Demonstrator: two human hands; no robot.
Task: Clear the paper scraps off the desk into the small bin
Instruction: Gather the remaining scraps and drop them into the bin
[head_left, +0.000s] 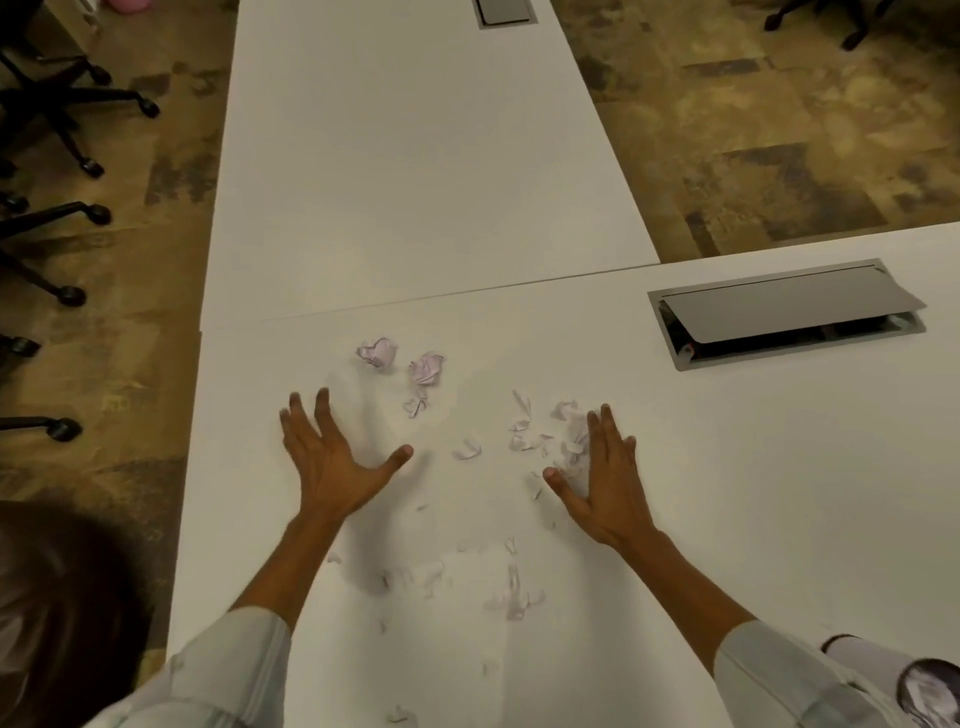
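Observation:
Pale lilac paper scraps lie scattered on the white desk (727, 493). Two crumpled balls (377, 352) (427, 368) sit at the far side, a torn cluster (566, 431) lies in the middle right, and small bits (511, 597) lie nearer me. My left hand (332, 457) rests flat on the desk with fingers spread, left of the scraps and holding nothing. My right hand (608, 467) is flat and open too, its fingers touching the right edge of the torn cluster. No bin is in view.
A grey cable hatch (789, 312) with its lid raised is set into the desk at the right. A second white desk (415, 156) extends away ahead. Black office chair bases (57, 104) stand on the carpet at the left.

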